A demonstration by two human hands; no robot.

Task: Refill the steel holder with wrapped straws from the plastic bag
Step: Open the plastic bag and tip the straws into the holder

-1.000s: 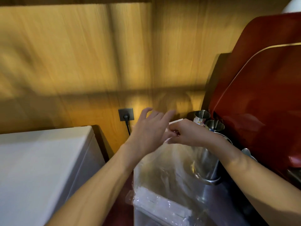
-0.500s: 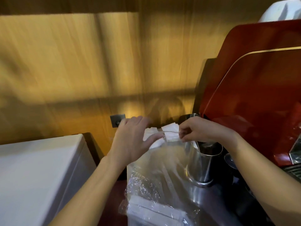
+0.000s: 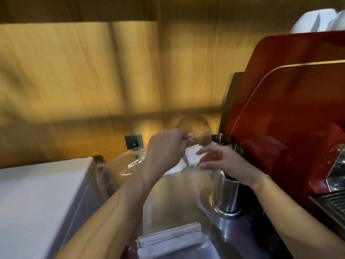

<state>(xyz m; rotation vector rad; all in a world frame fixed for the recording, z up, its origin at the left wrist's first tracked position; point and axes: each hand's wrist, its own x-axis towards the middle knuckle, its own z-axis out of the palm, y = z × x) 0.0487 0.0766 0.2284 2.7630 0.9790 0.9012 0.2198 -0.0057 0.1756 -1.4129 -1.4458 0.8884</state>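
Observation:
A clear plastic bag [image 3: 173, 199] stands open in front of me, blurred by motion. Wrapped white straws [image 3: 169, 238] lie bundled at its bottom, and more white wrapper ends [image 3: 190, 156] show near its mouth. My left hand [image 3: 166, 150] is raised and closed on the bag's upper edge. To the right stands the tall steel holder [image 3: 226, 197]. My right hand [image 3: 224, 161] hovers over its rim with fingers apart, holding nothing that I can make out. The holder's inside is mostly hidden by that hand.
A red espresso machine [image 3: 291, 113] fills the right side, with white cups [image 3: 317, 19] on top. Two small steel cups [image 3: 220, 140] stand behind the holder. A white appliance [image 3: 37, 202] is at the left. A wall socket [image 3: 134, 142] sits on the wooden wall.
My left hand rose and closed on the bag's edge. My right hand let go of its pinch, opened and moved down over the holder. The view shifted left.

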